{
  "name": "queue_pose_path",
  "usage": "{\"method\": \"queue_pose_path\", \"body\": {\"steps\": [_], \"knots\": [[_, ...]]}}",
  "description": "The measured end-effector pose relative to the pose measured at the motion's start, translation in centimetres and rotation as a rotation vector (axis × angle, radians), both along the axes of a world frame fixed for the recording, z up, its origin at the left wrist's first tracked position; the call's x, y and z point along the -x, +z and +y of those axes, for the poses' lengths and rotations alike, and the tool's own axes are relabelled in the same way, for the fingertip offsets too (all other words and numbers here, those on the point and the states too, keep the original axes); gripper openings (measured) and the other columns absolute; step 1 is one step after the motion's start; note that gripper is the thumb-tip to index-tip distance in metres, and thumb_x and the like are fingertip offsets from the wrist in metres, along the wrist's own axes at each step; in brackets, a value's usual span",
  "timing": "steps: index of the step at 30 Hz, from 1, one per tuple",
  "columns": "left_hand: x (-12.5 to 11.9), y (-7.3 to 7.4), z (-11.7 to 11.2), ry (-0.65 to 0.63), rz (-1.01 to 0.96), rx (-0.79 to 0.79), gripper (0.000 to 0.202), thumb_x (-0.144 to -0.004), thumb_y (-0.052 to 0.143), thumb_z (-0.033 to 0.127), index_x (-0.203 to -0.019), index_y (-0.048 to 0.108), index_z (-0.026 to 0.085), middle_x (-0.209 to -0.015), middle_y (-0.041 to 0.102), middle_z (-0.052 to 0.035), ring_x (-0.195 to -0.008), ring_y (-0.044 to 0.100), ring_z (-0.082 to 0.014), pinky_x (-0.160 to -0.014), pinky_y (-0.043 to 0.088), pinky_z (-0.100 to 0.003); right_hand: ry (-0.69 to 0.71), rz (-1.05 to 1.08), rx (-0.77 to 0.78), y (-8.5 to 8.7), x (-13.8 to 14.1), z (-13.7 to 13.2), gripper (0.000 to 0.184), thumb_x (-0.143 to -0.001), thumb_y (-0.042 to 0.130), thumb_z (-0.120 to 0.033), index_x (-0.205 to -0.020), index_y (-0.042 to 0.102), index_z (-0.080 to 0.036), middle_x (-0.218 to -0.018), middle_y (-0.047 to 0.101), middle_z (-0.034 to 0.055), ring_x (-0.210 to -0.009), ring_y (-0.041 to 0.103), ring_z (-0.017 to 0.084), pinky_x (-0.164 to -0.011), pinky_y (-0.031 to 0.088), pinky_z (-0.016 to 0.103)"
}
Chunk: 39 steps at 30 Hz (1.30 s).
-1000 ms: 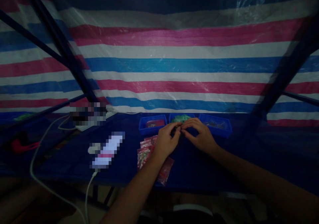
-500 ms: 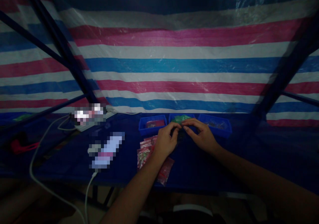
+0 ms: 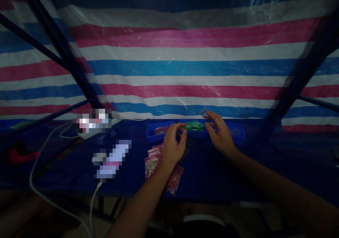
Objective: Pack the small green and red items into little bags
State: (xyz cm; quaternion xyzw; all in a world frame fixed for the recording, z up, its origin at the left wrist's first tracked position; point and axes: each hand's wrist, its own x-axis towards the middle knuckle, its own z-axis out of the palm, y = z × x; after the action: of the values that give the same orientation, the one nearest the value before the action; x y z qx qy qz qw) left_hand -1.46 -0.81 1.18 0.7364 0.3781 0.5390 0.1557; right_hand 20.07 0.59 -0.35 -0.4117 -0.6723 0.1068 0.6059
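My left hand (image 3: 171,145) hovers over the dark blue table with its fingers curled and thumb and forefinger close together; what they pinch, if anything, is too dark to name. My right hand (image 3: 221,135) is raised a little, and its fingertips pinch a small pale thing (image 3: 203,113) over the trays. Three blue trays stand just beyond the hands: the left one (image 3: 154,134) holds red pieces, the middle one holds green pieces (image 3: 194,125), and my right hand partly hides the right one (image 3: 238,131). Small clear bags with red contents (image 3: 151,160) lie under my left wrist.
A blurred-out flat item (image 3: 112,159) with a white cable (image 3: 39,192) lies to the left, and another blurred patch (image 3: 92,120) sits on a white power strip. Dark poles (image 3: 60,51) slant at both sides. A striped tarpaulin (image 3: 185,65) closes the back. The table's front edge (image 3: 212,197) is near me.
My hands, joined in front of the trays a second ago, have drawn apart. The right hand has lifted up and back over the trays with the small pale thing; the left moved slightly forward.
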Motion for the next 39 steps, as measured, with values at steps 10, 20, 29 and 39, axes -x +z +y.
{"method": "queue_pose_path", "body": {"steps": [10, 20, 29, 39], "knots": [[2.3, 3.5, -0.2, 0.045, -0.084, -0.003, 0.046, -0.102, 0.055, 0.035, -0.146, 0.044, 0.025, -0.130, 0.065, -0.0115, -0.112, 0.065, -0.0206, -0.089, 0.056, -0.033, -0.086, -0.293, -0.055, -0.1, -0.3, 0.3, 0.063, -0.096, 0.061, -0.031, -0.155, 0.040, -0.029, -0.160, 0.041, 0.0115, -0.148, 0.040, 0.032, -0.122, 0.036, 0.059], [10.2, 1.7, -7.0, 0.106, 0.399, 0.046, 0.024, -0.100, 0.056, 0.031, -0.121, 0.068, 0.029, -0.124, 0.069, -0.0041, -0.118, 0.064, -0.0245, -0.104, 0.053, -0.043, -0.325, -0.494, -0.089, 1.6, -4.4, 0.9, 0.039, -0.097, 0.059, -0.037, -0.133, 0.066, -0.022, -0.134, 0.066, 0.0135, -0.126, 0.061, 0.037, -0.112, 0.046, 0.060], [10.4, -2.7, -10.2, 0.329, 0.522, -0.044, 0.037, -0.095, 0.062, 0.031, -0.133, 0.062, 0.034, -0.144, 0.060, -0.0038, -0.141, 0.048, -0.0312, -0.119, 0.037, -0.060, -0.129, -0.548, -0.094, 1.8, -4.4, 0.1, 0.020, -0.097, 0.060, -0.035, -0.088, 0.076, -0.025, -0.113, 0.075, 0.0091, -0.110, 0.067, 0.031, -0.101, 0.053, 0.054], [10.0, -3.2, -9.8, 0.457, 0.708, 0.032, 0.050, -0.101, 0.052, 0.035, -0.150, 0.048, 0.036, -0.162, 0.043, -0.0041, -0.153, 0.032, -0.0330, -0.123, 0.021, -0.067, 0.516, -0.701, 0.045, -0.7, 2.0, -2.2, 0.059, -0.095, 0.067, -0.033, -0.152, 0.050, -0.031, -0.154, 0.054, 0.0086, -0.142, 0.051, 0.030, -0.119, 0.041, 0.055]]}}
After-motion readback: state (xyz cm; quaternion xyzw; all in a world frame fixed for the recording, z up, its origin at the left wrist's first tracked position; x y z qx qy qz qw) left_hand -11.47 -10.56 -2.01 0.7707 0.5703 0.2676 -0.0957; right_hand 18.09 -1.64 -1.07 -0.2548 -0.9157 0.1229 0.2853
